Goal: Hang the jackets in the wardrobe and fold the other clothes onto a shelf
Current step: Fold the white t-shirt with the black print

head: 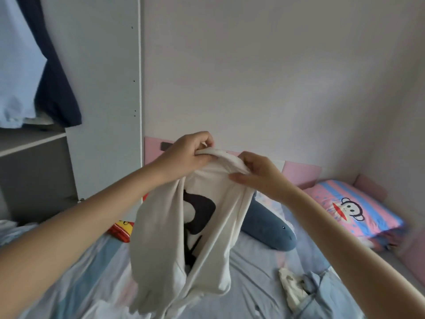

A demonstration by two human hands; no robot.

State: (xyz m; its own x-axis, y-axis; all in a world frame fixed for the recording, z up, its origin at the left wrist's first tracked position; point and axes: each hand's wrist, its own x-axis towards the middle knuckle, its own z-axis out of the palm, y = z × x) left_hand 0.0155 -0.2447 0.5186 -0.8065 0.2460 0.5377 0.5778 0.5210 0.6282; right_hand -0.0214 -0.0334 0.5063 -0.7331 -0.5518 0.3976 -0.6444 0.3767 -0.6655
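Note:
A cream garment (161, 231) with a black print inside hangs in the air over the bed. My left hand (186, 155) pinches its top edge on the left. My right hand (259, 176) grips the same edge just to the right. The cloth droops in two long folds down to the bed sheet. At the left stands the open wardrobe (103, 88), with a light blue garment (18, 65) and a dark navy garment (57, 88) hanging in it above a grey shelf (30, 141).
The bed (253, 268) has a pale blue sheet. On it lie a blue shark plush (271, 226), a striped monkey-print pillow (351, 208), a red and yellow item (122, 229) and crumpled pale clothes (308, 288) at the lower right. A pink headboard (299, 171) runs along the wall.

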